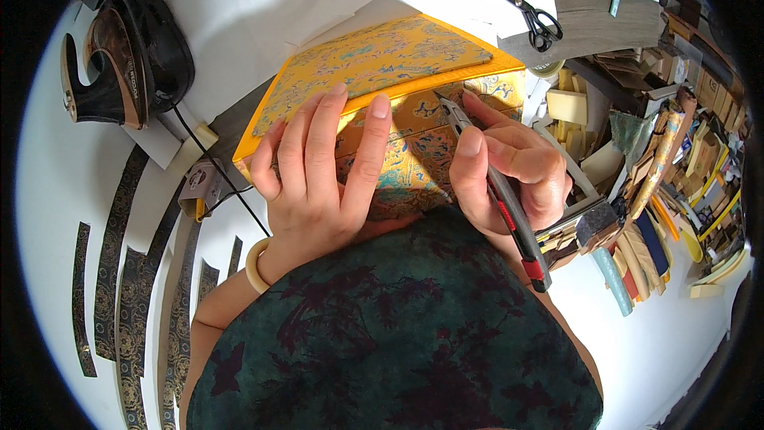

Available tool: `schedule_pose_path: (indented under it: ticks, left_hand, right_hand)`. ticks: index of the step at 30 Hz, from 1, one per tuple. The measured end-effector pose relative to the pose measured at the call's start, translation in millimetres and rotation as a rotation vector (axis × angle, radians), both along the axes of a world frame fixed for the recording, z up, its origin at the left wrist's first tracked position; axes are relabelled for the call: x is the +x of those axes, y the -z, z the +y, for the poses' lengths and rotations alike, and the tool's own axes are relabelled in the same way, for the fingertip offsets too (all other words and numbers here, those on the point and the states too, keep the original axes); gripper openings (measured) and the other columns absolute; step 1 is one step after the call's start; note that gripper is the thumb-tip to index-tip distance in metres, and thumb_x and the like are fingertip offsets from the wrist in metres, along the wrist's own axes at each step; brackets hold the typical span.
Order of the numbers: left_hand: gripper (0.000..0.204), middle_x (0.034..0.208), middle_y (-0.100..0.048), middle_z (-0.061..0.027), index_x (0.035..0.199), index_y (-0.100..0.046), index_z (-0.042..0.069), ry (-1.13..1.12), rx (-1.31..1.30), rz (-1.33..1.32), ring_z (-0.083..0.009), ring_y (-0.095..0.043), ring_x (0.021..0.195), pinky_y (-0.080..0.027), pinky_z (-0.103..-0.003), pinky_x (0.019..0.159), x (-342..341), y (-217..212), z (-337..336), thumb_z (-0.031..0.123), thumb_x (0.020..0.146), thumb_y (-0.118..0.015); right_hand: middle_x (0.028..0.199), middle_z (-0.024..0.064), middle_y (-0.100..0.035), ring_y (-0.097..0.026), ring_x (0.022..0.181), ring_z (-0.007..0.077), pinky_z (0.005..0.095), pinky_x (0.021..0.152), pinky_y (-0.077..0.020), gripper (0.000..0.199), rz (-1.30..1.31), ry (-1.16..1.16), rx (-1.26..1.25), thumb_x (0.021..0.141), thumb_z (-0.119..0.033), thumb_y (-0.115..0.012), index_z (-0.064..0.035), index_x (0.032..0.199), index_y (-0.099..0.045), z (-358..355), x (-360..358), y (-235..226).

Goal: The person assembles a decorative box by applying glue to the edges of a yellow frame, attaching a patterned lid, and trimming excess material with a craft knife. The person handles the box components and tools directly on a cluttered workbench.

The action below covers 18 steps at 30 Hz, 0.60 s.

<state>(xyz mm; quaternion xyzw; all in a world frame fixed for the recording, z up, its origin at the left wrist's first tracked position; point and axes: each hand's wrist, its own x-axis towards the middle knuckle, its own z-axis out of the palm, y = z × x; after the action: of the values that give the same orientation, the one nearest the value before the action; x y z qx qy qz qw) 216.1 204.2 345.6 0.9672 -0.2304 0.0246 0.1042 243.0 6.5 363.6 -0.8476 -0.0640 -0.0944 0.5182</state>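
A box covered in yellow patterned brocade point(374, 56) stands against my body, its top panel edged in plain bright yellow. My left hand point(322, 159) lies on its near side with the fingers spread, the fingertips reaching the top edge. In my right hand point(517, 167) is a utility knife point(509, 211), black and grey with red parts, gripped like a pen. Its blade tip points up and left, close to the box's near side just under the top edge. Whether the blade touches the fabric I cannot tell.
Black-handled scissors point(541, 28) lie on the table beyond the box. A small electric iron point(131, 56) stands at the far left, its cord running toward me. Dark patterned strips point(131, 295) lie at the left. Fabric rolls point(656, 159) and board offcuts point(567, 106) are piled at the right.
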Motion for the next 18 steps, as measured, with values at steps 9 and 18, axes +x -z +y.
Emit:
schedule_pose_path:
  ticks: [9, 18]
  left_hand:
    - [0.037, 0.134, -0.063, -0.0134, 0.138, -0.063, 0.011, -0.009, -0.004, 0.004, -0.0267, -0.06, 0.117, -0.036, -0.042, 0.106, -0.1, -2.8, -2.8, 0.016, 0.102, -0.057]
    - [0.041, 0.131, -0.063, -0.0151, 0.14, -0.063, 0.015, 0.002, -0.005, 0.003, -0.0268, -0.06, 0.116, -0.036, -0.043, 0.101, -0.1, -1.2, -1.2, 0.024, 0.101, -0.058]
  right_hand:
    - [0.063, 0.0075, -0.067, -0.072, 0.061, 0.0203, 0.0452, 0.079, -0.0664, 0.026, 0.035, 0.025, 0.028, 0.087, 0.001, -0.078, -0.0058, 0.083, -0.053, -2.3, -2.9, 0.8]
    - [0.062, 0.008, -0.066, -0.072, 0.061, 0.0207, 0.0448, 0.079, -0.0664, 0.025, -0.001, 0.021, 0.009, 0.088, 0.001, -0.078, -0.0061, 0.083, -0.054, -0.3, -1.5, 2.6]
